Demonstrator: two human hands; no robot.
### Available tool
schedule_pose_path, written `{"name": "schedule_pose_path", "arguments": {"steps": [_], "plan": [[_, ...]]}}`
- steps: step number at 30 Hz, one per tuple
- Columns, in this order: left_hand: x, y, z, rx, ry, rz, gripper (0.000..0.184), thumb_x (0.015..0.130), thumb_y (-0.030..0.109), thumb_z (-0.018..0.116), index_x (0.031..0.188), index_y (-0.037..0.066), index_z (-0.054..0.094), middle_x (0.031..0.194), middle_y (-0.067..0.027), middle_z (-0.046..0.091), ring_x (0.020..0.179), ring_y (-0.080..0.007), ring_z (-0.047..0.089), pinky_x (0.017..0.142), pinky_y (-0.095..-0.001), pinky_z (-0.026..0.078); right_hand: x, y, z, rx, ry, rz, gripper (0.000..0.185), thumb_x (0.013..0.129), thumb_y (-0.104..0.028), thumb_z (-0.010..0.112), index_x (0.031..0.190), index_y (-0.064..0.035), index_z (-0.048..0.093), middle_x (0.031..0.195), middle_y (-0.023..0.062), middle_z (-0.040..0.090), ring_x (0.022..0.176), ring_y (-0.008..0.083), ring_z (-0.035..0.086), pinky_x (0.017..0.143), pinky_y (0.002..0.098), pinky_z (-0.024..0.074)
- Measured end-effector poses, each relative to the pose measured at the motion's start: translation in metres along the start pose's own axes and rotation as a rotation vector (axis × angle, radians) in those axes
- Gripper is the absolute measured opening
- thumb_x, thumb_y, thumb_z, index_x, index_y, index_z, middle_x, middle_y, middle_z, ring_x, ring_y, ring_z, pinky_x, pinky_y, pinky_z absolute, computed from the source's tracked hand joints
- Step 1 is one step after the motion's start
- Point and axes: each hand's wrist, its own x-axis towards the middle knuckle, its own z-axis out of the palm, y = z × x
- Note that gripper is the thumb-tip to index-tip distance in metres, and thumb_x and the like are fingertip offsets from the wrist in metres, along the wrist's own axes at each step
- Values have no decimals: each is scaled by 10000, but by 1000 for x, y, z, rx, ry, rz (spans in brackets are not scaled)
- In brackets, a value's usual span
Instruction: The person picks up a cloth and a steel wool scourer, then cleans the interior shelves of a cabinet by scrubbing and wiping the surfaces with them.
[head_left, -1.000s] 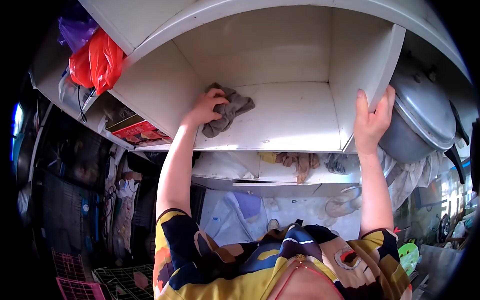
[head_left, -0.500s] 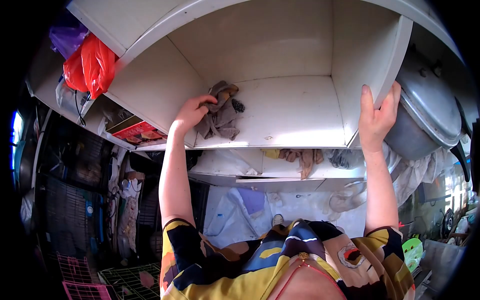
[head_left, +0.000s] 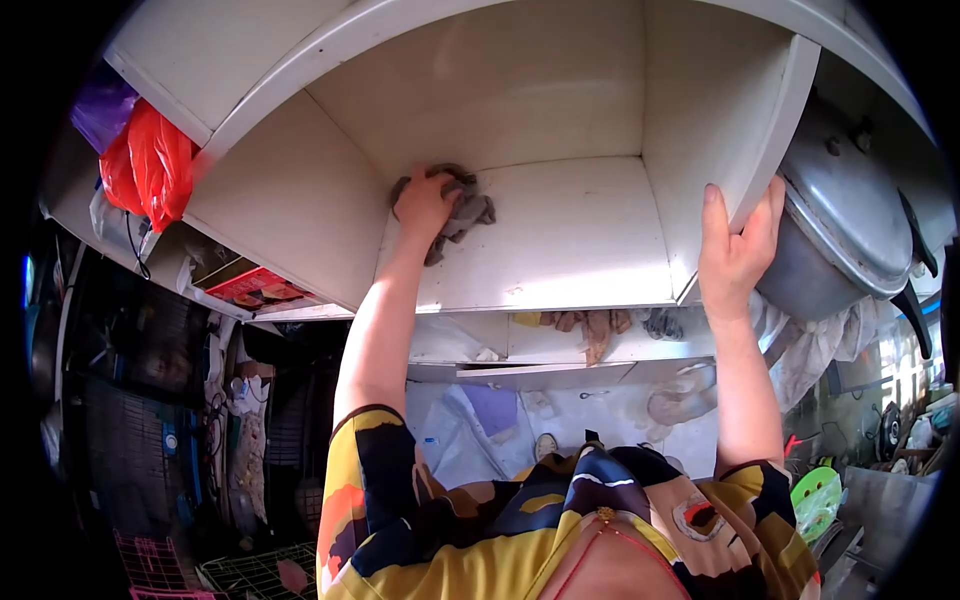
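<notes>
My left hand [head_left: 424, 203] presses a crumpled grey-brown rag [head_left: 462, 215] into the back left corner of a white cupboard compartment [head_left: 560, 235]. Its fingers are curled over the cloth, and part of the rag hangs out to the right of the hand. At the compartment's right side, my right hand [head_left: 738, 248] grips the front edge of the upright divider panel [head_left: 778, 130], thumb on the inner face and fingers round the outer side.
A large metal pressure cooker [head_left: 840, 220] stands right of the divider. Red [head_left: 150, 165] and purple [head_left: 100, 108] plastic bags hang at the left. Below are a red box [head_left: 258, 287], a lower shelf with crumpled cloths [head_left: 595, 328], and wire cages [head_left: 120, 420].
My left hand has pushed the rag deeper, towards the back left corner, and now lies on top of it. My right hand keeps its hold on the divider. The view has shifted slightly.
</notes>
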Motion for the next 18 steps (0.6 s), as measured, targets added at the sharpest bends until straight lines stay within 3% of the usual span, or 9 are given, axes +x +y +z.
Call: {"name": "schedule_pose_path", "arguments": {"steps": [4, 8, 10, 13, 15, 18], "plan": [[19, 6, 6, 131, -50, -22, 223, 798, 269, 667, 1010, 202, 696, 1127, -61, 577, 974, -297, 616, 766, -436, 513, -2, -1, 3, 72, 24, 59, 273, 849, -39, 622, 1097, 43, 541, 1116, 173, 533, 1022, 314, 524, 905, 355, 398], [23, 55, 15, 106, -80, 45, 182, 803, 240, 637, 966, 181, 691, 1065, -84, 608, 963, -314, 622, 768, -441, 516, -1, 1, 3, 75, 31, 39, 276, 845, -34, 623, 1096, 45, 539, 1114, 175, 532, 1021, 317, 524, 903, 356, 399], [26, 72, 22, 118, -104, 98, 212, 807, 294, 639, 1000, 215, 678, 1004, -89, 657, 957, -310, 621, 753, -441, 509, 0, 1, 1, 21, 3, -12, 365, 819, -11, 625, 1160, 48, 508, 1094, 190, 523, 979, 319, 528, 856, 374, 431], [19, 61, 15, 62, -83, 149, 186, 815, 255, 614, 981, 196, 673, 1018, -99, 655, 965, -321, 617, 767, -445, 504, 0, -1, -1, 29, -27, 30, 358, 819, -4, 621, 1156, 43, 512, 1099, 187, 522, 979, 316, 528, 854, 373, 430], [24, 28, 3, 131, -186, 47, 206, 821, 191, 579, 1003, 197, 675, 1086, -100, 623, 986, -327, 607, 778, -452, 498, 1, -2, -1, 33, -29, 22, 353, 820, -3, 618, 1154, 43, 512, 1103, 186, 521, 981, 315, 528, 853, 374, 430], [25, -8, 1, 215, -156, -17, 265, 826, 168, 543, 1043, 228, 681, 1118, -92, 613, 996, -308, 612, 784, -449, 502, 0, -1, 1, 41, -4, 27, 347, 822, 1, 611, 1152, 45, 512, 1110, 187, 520, 984, 314, 527, 853, 376, 430]]}}
